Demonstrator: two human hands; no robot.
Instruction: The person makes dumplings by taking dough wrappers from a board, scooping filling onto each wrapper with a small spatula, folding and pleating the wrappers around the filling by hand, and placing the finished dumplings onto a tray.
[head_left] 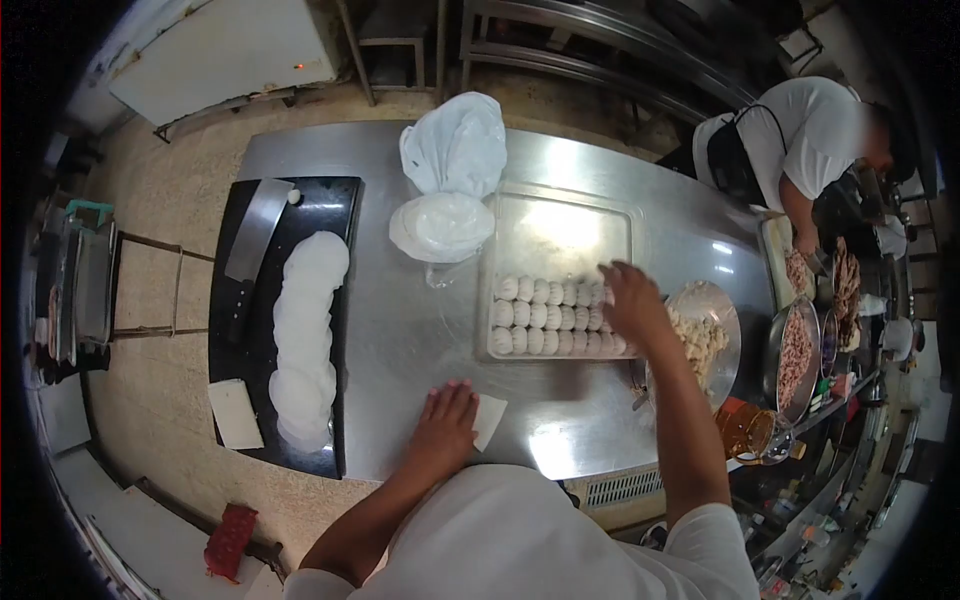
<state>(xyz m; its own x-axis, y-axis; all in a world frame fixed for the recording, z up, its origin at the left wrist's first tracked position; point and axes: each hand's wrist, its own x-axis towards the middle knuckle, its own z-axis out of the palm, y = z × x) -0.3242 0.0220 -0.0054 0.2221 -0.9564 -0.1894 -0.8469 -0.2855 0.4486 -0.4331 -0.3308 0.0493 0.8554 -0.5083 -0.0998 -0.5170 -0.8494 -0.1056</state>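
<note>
My right hand (634, 303) is over the right end of the rows of small white pleated dumplings (540, 317), which stand in a clear rectangular tray (565, 200). Its fingers are bent and partly hide the last dumplings; whether they grip one cannot be made out. Near the front edge of the steel table (400, 330), my left hand (447, 420) lies with fingers spread, touching a small white sheet (488, 421). Beside my right wrist is a metal bowl (728, 345) of pale filling (700, 350). Overlapping white dough rounds (308, 330) lie on a black board (348, 215) at the left.
A cleaver (260, 232) and a folded cloth (235, 414) rest on the board. White plastic bags (452, 150) stand behind the tray. An oil bottle (745, 428) is at the right front. A co-worker (800, 140) bends over meat at the right, near a pan (797, 360).
</note>
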